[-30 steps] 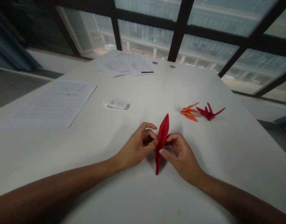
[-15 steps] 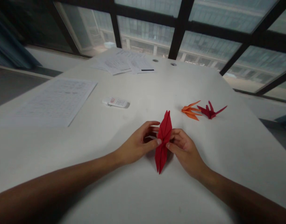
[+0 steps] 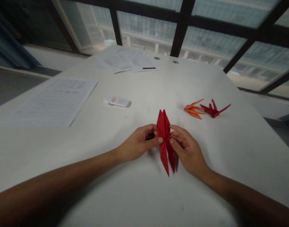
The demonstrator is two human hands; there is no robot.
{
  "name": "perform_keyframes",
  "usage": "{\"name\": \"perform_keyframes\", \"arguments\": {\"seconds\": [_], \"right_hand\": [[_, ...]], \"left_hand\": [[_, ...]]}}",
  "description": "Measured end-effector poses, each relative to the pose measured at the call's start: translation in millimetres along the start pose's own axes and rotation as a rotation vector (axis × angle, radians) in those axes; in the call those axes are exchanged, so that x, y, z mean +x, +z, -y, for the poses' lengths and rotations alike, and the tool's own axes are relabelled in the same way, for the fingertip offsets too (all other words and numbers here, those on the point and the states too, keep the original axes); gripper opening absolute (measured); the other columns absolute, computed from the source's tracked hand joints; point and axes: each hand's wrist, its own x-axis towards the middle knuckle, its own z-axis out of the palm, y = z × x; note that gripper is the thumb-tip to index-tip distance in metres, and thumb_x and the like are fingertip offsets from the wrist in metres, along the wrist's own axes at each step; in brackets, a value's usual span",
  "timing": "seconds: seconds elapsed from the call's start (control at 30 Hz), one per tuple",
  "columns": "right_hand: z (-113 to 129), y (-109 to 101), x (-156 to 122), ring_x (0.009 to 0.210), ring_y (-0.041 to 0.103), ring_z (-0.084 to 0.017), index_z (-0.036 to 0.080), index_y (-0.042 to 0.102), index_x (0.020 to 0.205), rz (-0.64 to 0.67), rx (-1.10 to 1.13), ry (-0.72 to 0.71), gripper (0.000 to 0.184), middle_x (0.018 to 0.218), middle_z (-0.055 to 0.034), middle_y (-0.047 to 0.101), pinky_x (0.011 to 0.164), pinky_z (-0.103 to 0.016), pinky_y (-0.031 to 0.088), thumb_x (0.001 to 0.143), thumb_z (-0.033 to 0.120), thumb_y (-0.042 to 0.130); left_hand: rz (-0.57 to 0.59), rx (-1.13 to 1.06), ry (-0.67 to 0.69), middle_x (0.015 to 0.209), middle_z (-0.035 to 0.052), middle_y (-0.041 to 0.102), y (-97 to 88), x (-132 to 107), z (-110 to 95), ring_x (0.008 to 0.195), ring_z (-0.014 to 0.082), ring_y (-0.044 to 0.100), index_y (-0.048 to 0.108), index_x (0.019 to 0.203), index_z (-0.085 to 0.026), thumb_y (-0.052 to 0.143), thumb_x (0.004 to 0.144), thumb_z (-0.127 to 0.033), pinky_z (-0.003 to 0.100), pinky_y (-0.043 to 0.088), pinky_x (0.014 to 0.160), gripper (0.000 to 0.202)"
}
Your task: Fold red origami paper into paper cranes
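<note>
A red folded-paper piece (image 3: 163, 129), long and pointed at both ends, is held between my two hands above the white table. Its lower end is split into two separate points, and the upper tip shows a small notch. My left hand (image 3: 139, 142) is closed on its left side, with the thumb pressed near the middle. On the right side, my right hand (image 3: 188, 148) pinches it with thumb and fingers, the index finger stretched along the upper edge. Fingers behind the paper are partly hidden.
An orange origami piece (image 3: 194, 109) and a dark red origami crane (image 3: 213, 111) lie to the right on the table (image 3: 144, 201). A white remote control (image 3: 118, 101), a printed sheet (image 3: 54, 101) and several papers (image 3: 125, 63) lie left and farther back. Windows stand behind.
The red paper has turned in my hands: its top has swung left and its lower points right, and those points have spread apart. My right index finger has straightened along its edge.
</note>
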Motion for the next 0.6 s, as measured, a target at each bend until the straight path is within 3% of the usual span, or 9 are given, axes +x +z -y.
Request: {"name": "perform_keyframes", "arguments": {"seconds": [0.17, 0.27, 0.37, 0.47, 0.6], "right_hand": [[3.6, -1.1, -0.6, 0.08, 0.066, -0.019, 0.027, 0.067, 0.118, 0.013, -0.104, 0.029, 0.024, 0.092, -0.0025, 0.071, 0.069, -0.031, 0.052, 0.099, 0.041, 0.064], [8.6, -0.5, 0.5, 0.075, 0.063, -0.016, 0.025, 0.064, 0.1, -0.028, -0.099, 0.019, 0.018, 0.086, -0.0002, 0.067, 0.068, -0.029, 0.051, 0.095, 0.042, 0.069], [10.8, -1.8, 2.8, 0.067, 0.055, -0.014, 0.024, 0.058, 0.087, -0.015, -0.07, 0.039, 0.023, 0.076, 0.0031, 0.059, 0.064, -0.027, 0.047, 0.093, 0.042, 0.072], [8.7, -4.9, 5.4, 0.066, 0.054, -0.013, 0.024, 0.057, 0.086, 0.018, 0.02, 0.068, 0.025, 0.076, 0.0037, 0.058, 0.063, -0.027, 0.046, 0.093, 0.042, 0.072], [4.7, -6.0, 6.6, 0.07, 0.057, -0.014, 0.026, 0.059, 0.093, 0.001, 0.097, 0.064, 0.021, 0.082, 0.0028, 0.061, 0.064, -0.027, 0.047, 0.089, 0.038, 0.076]], "left_hand": [[0.041, 0.144, -0.024, 0.08, -0.0003, 0.059, -1.6, -1.3, -2.1, 0.073, 0.0127, 0.054, 0.062, 0.091, -0.014, 0.069, 0.094, -0.041, 0.027, 0.046, 0.071, 0.028], [0.088, 0.205, -0.04, 0.078, -0.0007, 0.058, -1.9, -2.2, -2.6, 0.073, 0.0129, 0.053, 0.063, 0.089, -0.014, 0.065, 0.096, -0.042, 0.027, 0.045, 0.071, 0.029], [0.114, 0.232, -0.025, 0.081, -0.0002, 0.059, -2.5, -2.5, -0.7, 0.075, 0.0126, 0.052, 0.064, 0.092, -0.014, 0.062, 0.099, -0.04, 0.027, 0.044, 0.073, 0.027], [0.05, 0.189, 0.015, 0.084, -0.0003, 0.06, -3.3, -1.9, 2.5, 0.074, 0.0117, 0.052, 0.063, 0.107, -0.017, 0.063, 0.099, -0.039, 0.025, 0.043, 0.07, 0.024], [-0.083, 0.1, 0.031, 0.085, -0.0029, 0.06, -1.4, -2.2, 3.3, 0.07, 0.0108, 0.053, 0.048, 0.134, -0.024, 0.067, 0.096, -0.036, 0.023, 0.043, 0.065, 0.044]]}}
